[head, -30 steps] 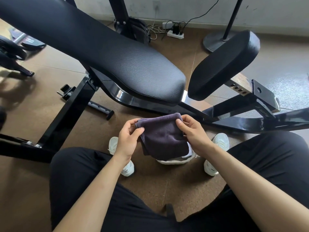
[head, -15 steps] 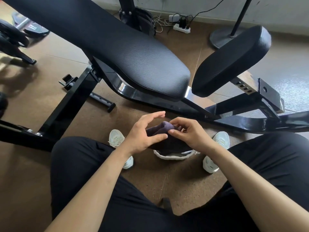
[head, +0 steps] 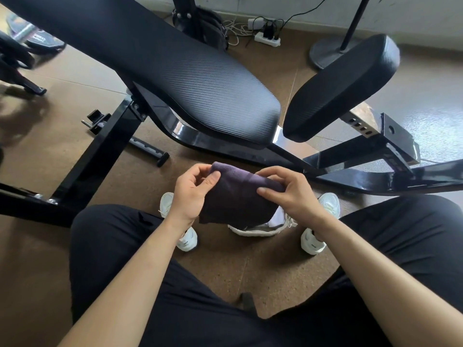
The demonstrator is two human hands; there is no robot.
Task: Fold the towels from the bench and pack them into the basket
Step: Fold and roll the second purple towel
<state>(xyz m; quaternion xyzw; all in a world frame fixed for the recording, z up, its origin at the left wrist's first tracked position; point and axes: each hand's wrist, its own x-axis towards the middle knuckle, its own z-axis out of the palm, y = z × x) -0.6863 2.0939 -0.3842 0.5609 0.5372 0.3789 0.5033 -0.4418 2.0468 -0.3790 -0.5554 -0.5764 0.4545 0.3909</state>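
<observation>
Left hand (head: 193, 194): fingers (head: 200, 172) are curling round the towel's left edge, thumb pressing on top.
Right hand (head: 293, 194): fingers are pinching the right edge.
Towel (head: 238, 199): dark purple, folded, hanging between both sets of fingers.
Basket (head: 258, 231): white rim is peeking out just below the fingers, mostly hidden by the towel.
Bench (head: 200, 83): black pad is sitting beyond the fingers, apart.

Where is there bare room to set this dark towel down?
The long black textured bench pad is bare. So is the brown floor between the black trouser legs, nearer than the white sneakers. Crowded: under the left hand and right hand, where the folded dark purple towel overhangs the white basket.
</observation>
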